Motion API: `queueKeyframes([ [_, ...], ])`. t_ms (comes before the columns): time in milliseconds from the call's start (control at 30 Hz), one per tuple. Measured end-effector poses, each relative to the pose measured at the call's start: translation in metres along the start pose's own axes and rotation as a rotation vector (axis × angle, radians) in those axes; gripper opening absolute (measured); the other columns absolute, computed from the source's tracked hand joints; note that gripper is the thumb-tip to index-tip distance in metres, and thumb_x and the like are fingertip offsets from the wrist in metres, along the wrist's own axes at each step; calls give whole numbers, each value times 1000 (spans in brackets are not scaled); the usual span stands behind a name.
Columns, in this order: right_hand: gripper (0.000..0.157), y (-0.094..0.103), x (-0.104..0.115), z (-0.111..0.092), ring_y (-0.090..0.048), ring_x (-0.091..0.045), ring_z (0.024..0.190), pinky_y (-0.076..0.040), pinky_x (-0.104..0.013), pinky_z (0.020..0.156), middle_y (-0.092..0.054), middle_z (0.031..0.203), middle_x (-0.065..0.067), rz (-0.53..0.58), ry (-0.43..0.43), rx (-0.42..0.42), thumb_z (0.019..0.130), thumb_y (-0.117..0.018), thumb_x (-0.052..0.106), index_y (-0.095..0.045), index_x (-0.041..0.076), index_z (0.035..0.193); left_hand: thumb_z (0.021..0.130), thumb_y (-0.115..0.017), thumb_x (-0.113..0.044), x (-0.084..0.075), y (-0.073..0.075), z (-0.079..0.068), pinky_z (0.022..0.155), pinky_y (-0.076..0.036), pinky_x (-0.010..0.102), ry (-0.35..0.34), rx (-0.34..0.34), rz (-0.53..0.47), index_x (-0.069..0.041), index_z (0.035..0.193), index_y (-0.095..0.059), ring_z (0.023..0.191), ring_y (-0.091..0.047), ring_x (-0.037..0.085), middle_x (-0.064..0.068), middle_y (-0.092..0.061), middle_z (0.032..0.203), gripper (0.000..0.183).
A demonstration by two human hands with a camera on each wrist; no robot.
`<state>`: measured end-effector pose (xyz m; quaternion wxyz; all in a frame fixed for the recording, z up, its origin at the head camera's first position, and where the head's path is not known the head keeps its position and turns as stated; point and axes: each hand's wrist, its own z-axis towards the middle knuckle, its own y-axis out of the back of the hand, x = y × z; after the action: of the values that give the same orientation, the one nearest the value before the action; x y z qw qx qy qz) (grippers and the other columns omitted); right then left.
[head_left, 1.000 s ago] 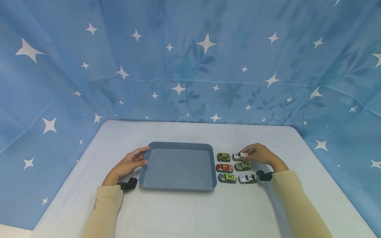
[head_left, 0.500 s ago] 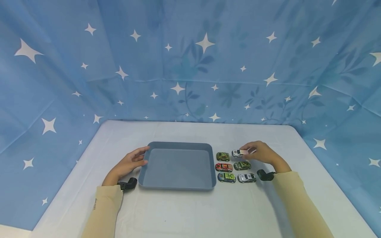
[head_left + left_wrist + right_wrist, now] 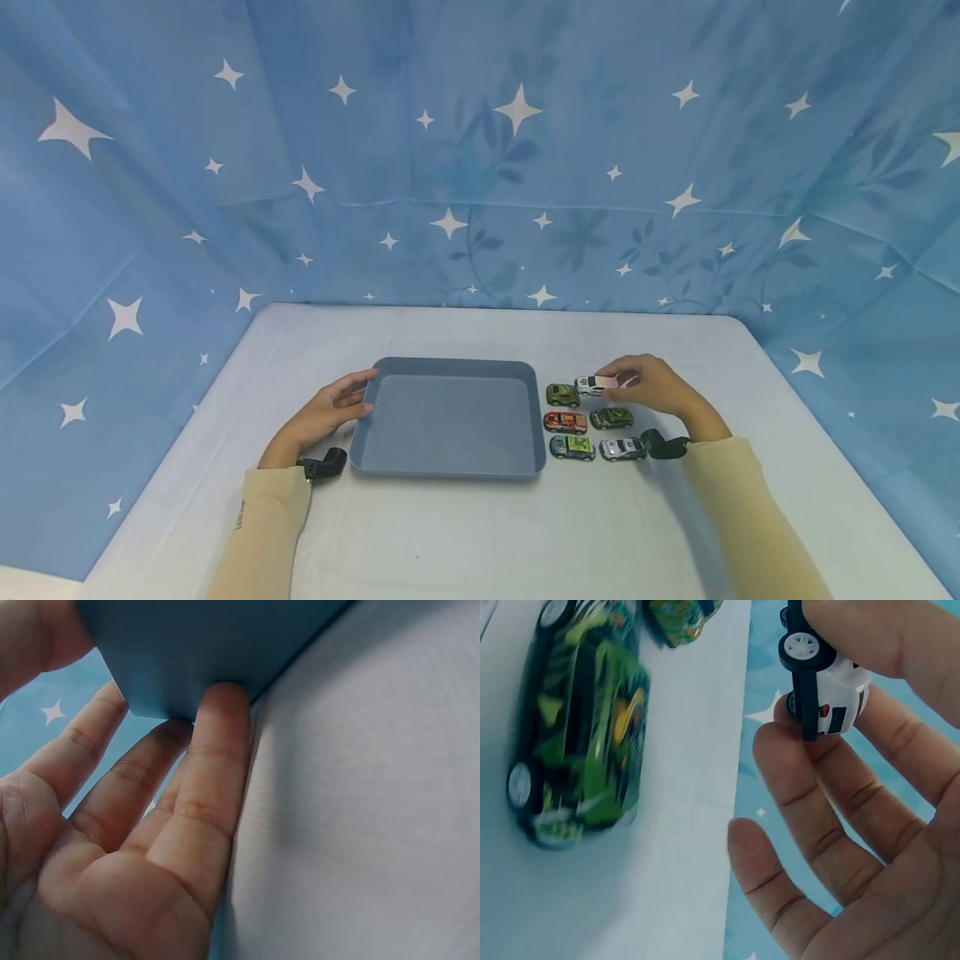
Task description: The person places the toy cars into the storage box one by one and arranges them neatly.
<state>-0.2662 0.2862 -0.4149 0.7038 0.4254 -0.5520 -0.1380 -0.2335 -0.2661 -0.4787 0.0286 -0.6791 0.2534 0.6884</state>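
Note:
My right hand pinches a white toy car between thumb and fingers. In the right wrist view the white toy car's wheels and tail show, raised above the table, while the lower fingers stay loose. My left hand rests at the left end of a blue-grey tray, fingers extended. Seen from the left wrist, its fingertips touch the tray's outer wall. A green camouflage toy car stands just below the right hand, and it appears large in the right wrist view.
Beside the tray's right wall are a small olive toy car, a red one and a blue-green one. A silver toy car sits near the right wrist camera. A starry blue curtain hangs behind the white table.
The right hand has lifted the white toy car and shifted it slightly left, towards the olive one. The left hand and the tray have stayed put.

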Motion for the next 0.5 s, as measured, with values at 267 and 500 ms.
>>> queueKeyframes([
  [267, 34, -9, 7, 3, -71, -21, 94, -63, -46, 89, -75, 108, -12, 41, 13, -4, 94, -84, 9, -76, -7, 123, 108, -67, -18, 1, -1, -1, 125, -29, 70, 11, 4, -12, 0, 169, -32, 157, -23, 60, 32, -24, 173, 73],
  [500, 33, -16, 15, 6, -68, -19, 93, -62, -40, 85, -74, 106, -10, 66, 47, -15, 95, -84, 9, -76, -6, 122, 108, -66, -20, 3, 1, -2, 125, -26, 71, 8, 9, -16, -1, 169, -30, 157, -21, 60, 32, -23, 174, 73],
])
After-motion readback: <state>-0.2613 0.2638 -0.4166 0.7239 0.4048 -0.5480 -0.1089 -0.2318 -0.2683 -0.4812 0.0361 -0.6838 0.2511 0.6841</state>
